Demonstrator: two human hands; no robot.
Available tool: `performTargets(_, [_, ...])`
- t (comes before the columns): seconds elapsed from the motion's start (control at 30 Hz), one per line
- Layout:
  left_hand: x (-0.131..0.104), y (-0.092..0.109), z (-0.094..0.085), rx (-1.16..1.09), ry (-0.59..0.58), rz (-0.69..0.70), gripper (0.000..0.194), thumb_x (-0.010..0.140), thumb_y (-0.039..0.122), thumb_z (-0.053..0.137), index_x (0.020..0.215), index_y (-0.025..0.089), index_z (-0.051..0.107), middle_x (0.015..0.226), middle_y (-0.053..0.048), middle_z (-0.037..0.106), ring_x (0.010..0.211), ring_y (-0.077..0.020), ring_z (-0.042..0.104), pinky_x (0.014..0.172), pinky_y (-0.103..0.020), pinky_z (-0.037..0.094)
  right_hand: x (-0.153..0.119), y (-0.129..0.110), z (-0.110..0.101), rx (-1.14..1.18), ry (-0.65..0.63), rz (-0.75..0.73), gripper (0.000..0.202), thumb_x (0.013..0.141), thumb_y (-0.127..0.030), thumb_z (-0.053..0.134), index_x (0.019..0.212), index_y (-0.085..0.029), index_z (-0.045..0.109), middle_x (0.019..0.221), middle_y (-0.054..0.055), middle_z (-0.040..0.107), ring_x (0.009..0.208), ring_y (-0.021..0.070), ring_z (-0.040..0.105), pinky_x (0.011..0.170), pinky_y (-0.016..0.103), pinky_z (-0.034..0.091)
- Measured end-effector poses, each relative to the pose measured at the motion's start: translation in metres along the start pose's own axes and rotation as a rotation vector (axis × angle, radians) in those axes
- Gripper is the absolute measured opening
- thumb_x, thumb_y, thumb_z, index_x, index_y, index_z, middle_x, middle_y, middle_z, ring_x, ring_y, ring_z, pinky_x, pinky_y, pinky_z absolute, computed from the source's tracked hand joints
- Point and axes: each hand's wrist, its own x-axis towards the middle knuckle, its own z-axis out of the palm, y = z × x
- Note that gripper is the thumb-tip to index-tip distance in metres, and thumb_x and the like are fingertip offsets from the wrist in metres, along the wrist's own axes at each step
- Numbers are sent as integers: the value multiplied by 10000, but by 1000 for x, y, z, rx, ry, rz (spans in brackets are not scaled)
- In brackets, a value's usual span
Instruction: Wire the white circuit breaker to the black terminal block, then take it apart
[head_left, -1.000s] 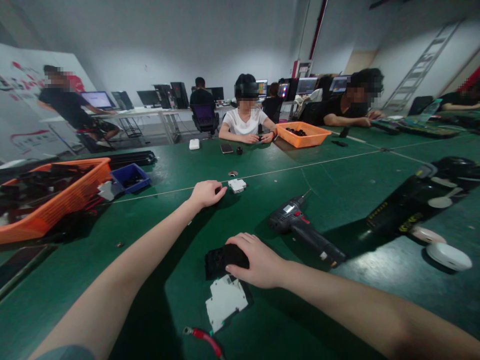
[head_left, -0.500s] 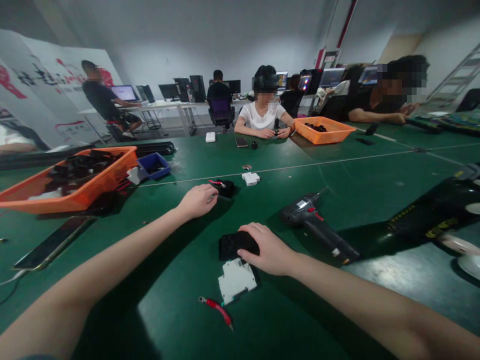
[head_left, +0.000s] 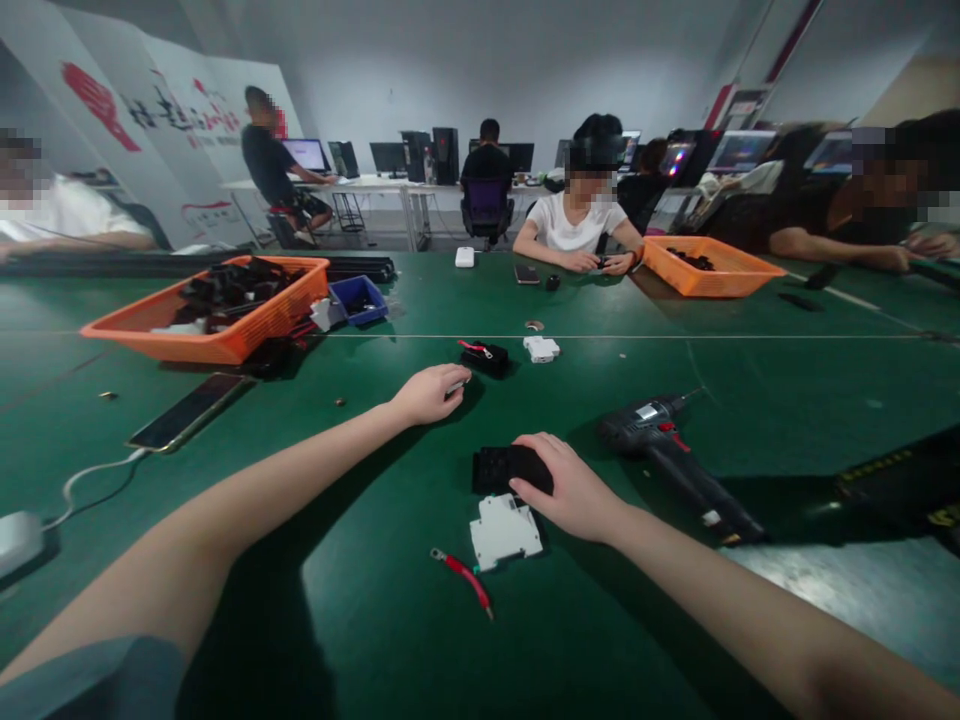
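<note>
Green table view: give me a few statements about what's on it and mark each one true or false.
1. The right hand grips a black block. True.
2. The drill stands upright. False: it lies flat on the green table.
3. The red cable lies nearer the camera than the white module beside the block. True.
4. The blue bin is right of the drill. False: it is left of it, beside an orange basket.

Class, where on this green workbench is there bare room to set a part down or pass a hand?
Bare: between the left forearm and red wire; beyond the seam, between the blue bin and far phone. Crowded: around the right hand, black block and nearer white part.
</note>
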Motion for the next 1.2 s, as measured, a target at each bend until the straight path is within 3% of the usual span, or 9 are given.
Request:
performTargets(0.27, [23,-6,-6,16,-26,60,331,947,345,386,1074,214,662,1054,-82,693,1000,-231,619,898,-361,466,0,-1,-2,4,-4,-13,378,921,-383,599,1251,-223,508,1172,99,592,1078,265,548,917,446,457])
performTargets(0.53, [54,-25,9,54,14,231,339,949,325,366,1000,186,671,985,-90,680,957,-229,614,901,-368,452,1,3,-2,-1,6,-35,373,908,-358,620,1233,-209,510,1167,89,596,1087,258,530,931,431,430])
performTargets(0.67, [68,-27,15,72,72,252,356,930,362,417,1127,171,644,1136,-119,646,1102,-272,573,974,-427,435,1,4,-1,-6,18,-48,362,901,-339,629,1216,-204,512,1157,90,600,1077,257,530,919,420,426])
performTargets(0.8, [83,-28,23,10,119,206,501,925,401,440,1356,158,516,1411,-148,495,1311,-299,447,1091,-472,372,2,3,-2,5,19,-43,369,905,-347,626,1227,-208,512,1166,90,598,1075,254,531,913,416,429])
performTargets(0.93, [99,-29,33,-59,63,171,504,957,395,379,1373,138,501,1394,-151,519,1285,-270,489,1096,-451,386,2,2,-3,4,17,-37,373,906,-351,623,1233,-209,511,1166,93,598,1075,255,531,911,416,431])
performTargets(1.03, [105,-26,36,-28,90,151,484,956,377,375,1350,141,526,1413,-147,512,1314,-278,466,1109,-463,365,2,2,-3,-4,14,-36,371,907,-358,622,1228,-207,513,1163,89,598,1072,251,530,912,415,433])
performTargets(1.2, [93,-9,17,143,207,92,432,959,333,363,1287,156,582,1359,-144,546,1288,-309,458,1065,-484,354,2,2,-3,-10,16,-42,372,907,-352,623,1231,-205,514,1164,91,599,1071,252,529,920,423,433])
